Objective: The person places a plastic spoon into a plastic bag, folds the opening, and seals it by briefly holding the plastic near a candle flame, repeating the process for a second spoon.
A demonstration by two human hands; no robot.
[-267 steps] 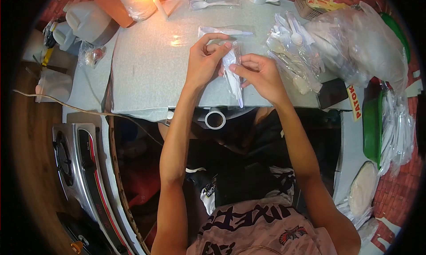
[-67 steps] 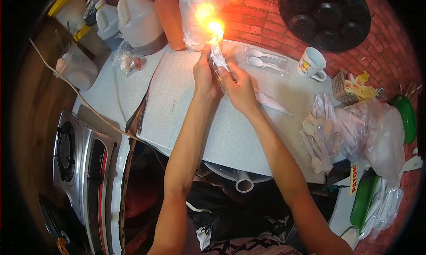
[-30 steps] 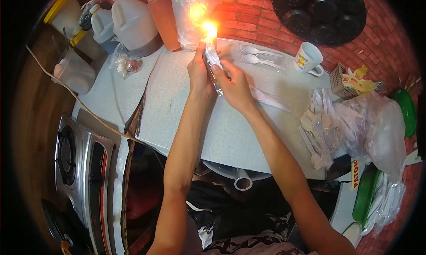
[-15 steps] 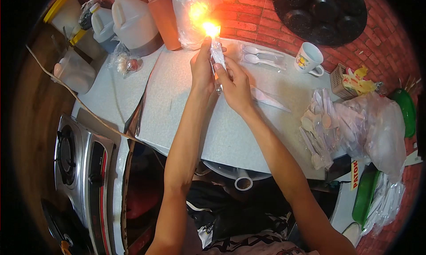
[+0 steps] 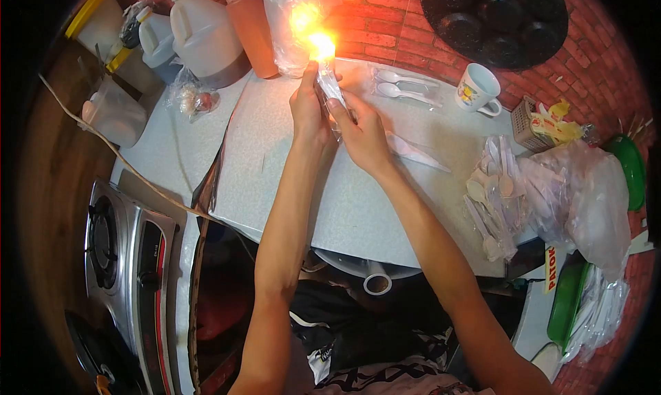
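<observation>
Above the far part of the table, a narrow clear plastic packet (image 5: 330, 85) with something whitish inside is held between both hands. My left hand (image 5: 308, 109) is closed along its left side, thumb pointing up. Gripping its right side is my right hand (image 5: 361, 130), thumb laid over the plastic. A bright flame-like glow (image 5: 322, 46) sits at the packet's upper end; its source is hidden by the glare. Just right of my hands lie packed white plastic spoons (image 5: 405, 92) and a long white pointed piece (image 5: 416, 153).
The white table (image 5: 275, 182) carries a mug (image 5: 478, 90), a small basket (image 5: 529, 125) and a bag of plastic spoons (image 5: 492, 195) at right. Jugs (image 5: 206, 40) and an orange container (image 5: 253, 34) stand back left. A gas stove (image 5: 127, 257) is at left.
Both hands and the packet have shifted slightly left and down. The glow at its upper end has moved left too. Their grip looks the same.
</observation>
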